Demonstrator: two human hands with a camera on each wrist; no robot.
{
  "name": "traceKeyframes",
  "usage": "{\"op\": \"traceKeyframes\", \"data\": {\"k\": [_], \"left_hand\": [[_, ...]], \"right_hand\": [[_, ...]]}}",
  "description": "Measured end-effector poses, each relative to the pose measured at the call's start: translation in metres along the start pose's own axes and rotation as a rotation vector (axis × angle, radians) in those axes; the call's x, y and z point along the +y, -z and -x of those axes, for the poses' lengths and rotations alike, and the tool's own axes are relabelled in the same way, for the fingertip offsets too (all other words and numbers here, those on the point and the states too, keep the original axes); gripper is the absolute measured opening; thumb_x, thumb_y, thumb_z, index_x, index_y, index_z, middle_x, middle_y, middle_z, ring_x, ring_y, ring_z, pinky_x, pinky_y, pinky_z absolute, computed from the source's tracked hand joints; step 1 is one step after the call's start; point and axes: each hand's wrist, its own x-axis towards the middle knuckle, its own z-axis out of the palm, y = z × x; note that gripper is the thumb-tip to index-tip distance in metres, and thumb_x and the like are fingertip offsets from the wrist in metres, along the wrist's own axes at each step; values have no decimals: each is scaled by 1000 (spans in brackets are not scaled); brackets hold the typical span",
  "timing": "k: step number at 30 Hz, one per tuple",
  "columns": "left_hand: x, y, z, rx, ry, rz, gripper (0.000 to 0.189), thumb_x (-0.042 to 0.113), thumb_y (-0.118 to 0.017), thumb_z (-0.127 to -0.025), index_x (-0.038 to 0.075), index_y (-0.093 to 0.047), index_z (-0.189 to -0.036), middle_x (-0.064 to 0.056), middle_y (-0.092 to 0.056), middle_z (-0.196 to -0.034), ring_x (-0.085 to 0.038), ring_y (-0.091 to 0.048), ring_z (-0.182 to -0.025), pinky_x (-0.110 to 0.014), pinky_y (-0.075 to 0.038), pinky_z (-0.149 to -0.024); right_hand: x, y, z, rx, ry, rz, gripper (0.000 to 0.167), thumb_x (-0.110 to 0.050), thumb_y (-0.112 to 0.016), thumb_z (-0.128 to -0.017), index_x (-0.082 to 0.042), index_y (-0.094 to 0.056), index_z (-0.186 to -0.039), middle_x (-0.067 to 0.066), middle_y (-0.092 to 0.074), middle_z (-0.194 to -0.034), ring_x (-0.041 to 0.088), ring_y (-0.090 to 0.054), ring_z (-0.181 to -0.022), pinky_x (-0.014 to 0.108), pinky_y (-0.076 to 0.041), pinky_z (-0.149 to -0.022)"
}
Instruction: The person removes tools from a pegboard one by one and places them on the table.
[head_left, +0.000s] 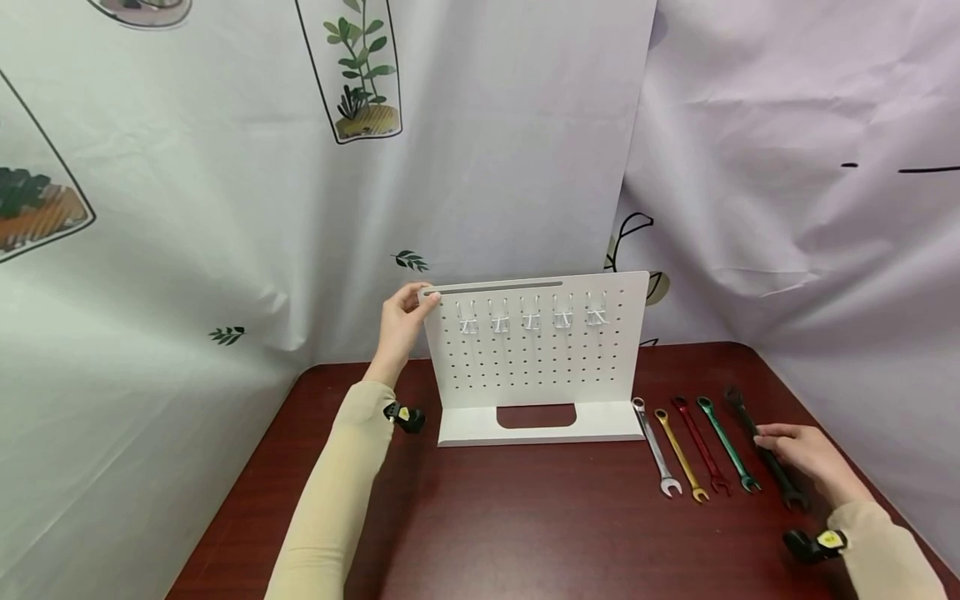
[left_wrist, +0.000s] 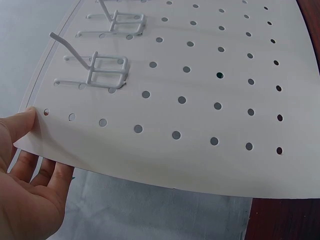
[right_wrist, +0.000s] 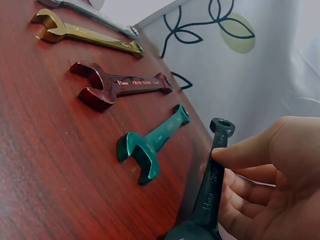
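A white pegboard (head_left: 536, 358) with several white hooks (head_left: 531, 320) along its upper part stands on the table. My left hand (head_left: 402, 327) pinches its upper left corner, thumb in front and fingers behind, as the left wrist view shows. At the right, my right hand (head_left: 812, 457) holds a black combination wrench (right_wrist: 211, 185) by its shank, thumb on one side and fingers on the other. Left of it lie a green wrench (head_left: 727, 443), a red wrench (head_left: 701, 444), a gold wrench (head_left: 681, 454) and a silver wrench (head_left: 657, 447), side by side.
The dark red wooden table (head_left: 525, 517) has a raised-looking rounded back edge. A pale curtain (head_left: 510, 183) with plant drawings hangs behind and around it. The silver wrench's ring end lies close to the right end of the pegboard base (head_left: 607, 419).
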Motion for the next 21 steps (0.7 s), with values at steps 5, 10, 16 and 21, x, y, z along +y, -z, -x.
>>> {"op": "traceKeyframes", "data": {"k": [5, 10, 16, 21], "left_hand": [[-8, 0, -4, 2, 14, 7, 31, 12, -66, -99, -5, -64, -124, -27, -65, -104, -37, -52, -87, -26, -39, -68], [-29, 1, -14, 8, 21, 15, 32, 14, -66, -99, -3, -64, -125, -28, -64, -106, -36, -51, -87, -35, -41, -72], [-38, 1, -18, 11, 10, 33, 35, 25, -71, -97, 3, -67, -124, -23, -66, -104, -28, -52, -85, -35, -41, -72], [-38, 1, -17, 18, -5, 38, 36, 30, -74, -94, 5, -69, -121, -16, -67, -99, -21, -52, -81, -36, -42, -72]], "right_hand": [[0, -1, -1, -10, -28, 5, 52, -19, -56, -101, 23, -49, -132, 43, -48, -133, 41, -62, -102, 48, -53, -81], [0, -2, -1, -13, -23, 7, 51, -20, -59, -100, 23, -52, -127, 42, -52, -128, 36, -63, -97, 45, -53, -77], [1, -3, -1, -24, -24, 17, 50, -18, -60, -99, 24, -53, -126, 41, -55, -124, 26, -62, -90, 40, -52, -74], [0, -3, -1, -29, -48, 13, 51, -19, -61, -99, 23, -53, -127, 41, -54, -124, 28, -61, -91, 44, -53, -76]]}}
